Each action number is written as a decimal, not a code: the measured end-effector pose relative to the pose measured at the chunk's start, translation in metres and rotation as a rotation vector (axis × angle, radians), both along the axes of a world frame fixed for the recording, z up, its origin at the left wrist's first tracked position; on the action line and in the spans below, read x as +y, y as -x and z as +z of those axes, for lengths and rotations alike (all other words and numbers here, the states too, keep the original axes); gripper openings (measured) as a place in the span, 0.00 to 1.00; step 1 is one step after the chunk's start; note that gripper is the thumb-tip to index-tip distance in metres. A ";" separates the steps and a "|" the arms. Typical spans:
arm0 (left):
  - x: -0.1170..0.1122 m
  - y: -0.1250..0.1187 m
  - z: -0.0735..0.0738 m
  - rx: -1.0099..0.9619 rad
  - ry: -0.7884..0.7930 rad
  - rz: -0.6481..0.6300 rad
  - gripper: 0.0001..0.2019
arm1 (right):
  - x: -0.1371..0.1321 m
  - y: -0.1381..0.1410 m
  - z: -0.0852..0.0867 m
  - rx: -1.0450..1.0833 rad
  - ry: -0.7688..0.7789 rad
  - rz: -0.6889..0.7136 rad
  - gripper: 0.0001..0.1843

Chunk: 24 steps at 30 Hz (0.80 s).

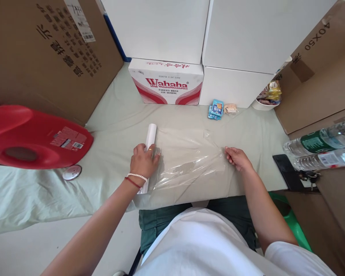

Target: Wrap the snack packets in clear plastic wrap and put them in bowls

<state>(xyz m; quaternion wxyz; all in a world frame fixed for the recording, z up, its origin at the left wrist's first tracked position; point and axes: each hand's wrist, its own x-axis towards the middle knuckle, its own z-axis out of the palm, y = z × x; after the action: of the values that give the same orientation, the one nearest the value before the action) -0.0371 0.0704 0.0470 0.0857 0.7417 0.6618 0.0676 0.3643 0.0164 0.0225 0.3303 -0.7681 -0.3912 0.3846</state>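
Observation:
A white roll of clear plastic film (151, 134) lies on the pale green cloth, with its upper and lower ends showing. My left hand (143, 163) is wrapped over the middle of the roll, fingers curled round it. From the roll a sheet of clear film (186, 161) stretches across the cloth to the right, creased and shiny. At its far right edge my right hand (237, 158) pinches the film between thumb and fingers, drawing it into a gathered point. Between the two hands the film lies low over the cloth.
A Wahaha carton (166, 84) stands behind, beside small blue packets (216, 109). To the left are a red jug (43, 140) and a round lid (71, 172). On the right lie plastic bottles (319, 142), a black phone (288, 172) and keys (312, 176).

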 end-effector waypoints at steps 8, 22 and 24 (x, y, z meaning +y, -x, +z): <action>-0.073 -0.076 0.015 -0.429 -0.110 -0.390 0.21 | 0.058 0.011 0.017 -0.404 -0.322 0.424 0.22; -0.148 -0.128 -0.032 -0.291 0.175 -1.036 0.27 | 0.118 -0.006 -0.022 -0.545 -0.207 0.821 0.33; -0.144 -0.122 -0.021 -0.370 0.140 -1.046 0.24 | 0.117 -0.006 -0.022 -0.471 -0.247 0.762 0.32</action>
<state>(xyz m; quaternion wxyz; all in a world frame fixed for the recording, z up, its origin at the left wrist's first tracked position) 0.0845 -0.0734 0.0258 0.2714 0.9396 0.1827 0.1010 0.3707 0.1338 0.0003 0.1564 -0.5911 -0.7528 0.2440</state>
